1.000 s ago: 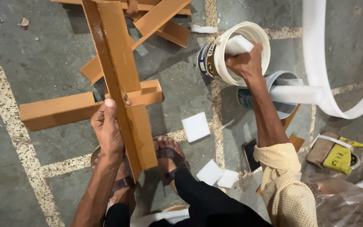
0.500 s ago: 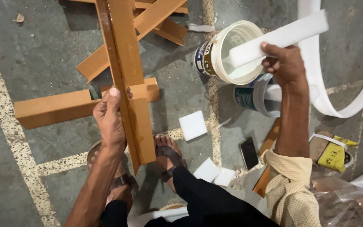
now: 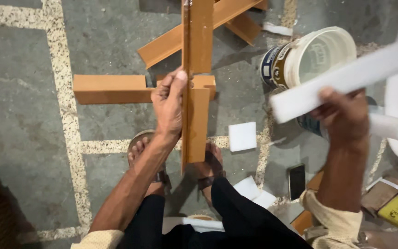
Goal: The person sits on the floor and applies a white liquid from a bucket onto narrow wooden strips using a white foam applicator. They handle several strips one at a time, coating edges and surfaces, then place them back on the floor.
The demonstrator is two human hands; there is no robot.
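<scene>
Orange-brown laminate covers the long wooden board [image 3: 194,83] that stands on edge at the centre of the frame, its long axis running from the top edge down to just between the person's sandalled feet [image 3: 176,161]. The left hand [image 3: 169,103] is closed around it at mid-length, thumb up against its narrow edge, so the board lies directly in that hand's grasp and leans against nothing else that can be made out. At the right of the frame the right hand [image 3: 344,115] is clenched around a white strip [image 3: 346,78], which slants from the middle right up toward the upper right corner; its long axis lies across the board's, and the strip's near end points toward the board but stays well apart from it. Behind the board, more boards of the same colour [image 3: 111,88] lie crossed on the grey concrete floor [image 3: 19,92]. An open white tub [image 3: 318,55] sits tipped at the upper right, just beyond the strip. A white square piece [image 3: 242,136] and a dark phone [image 3: 296,181] lie on the floor below, between the two arms.
</scene>
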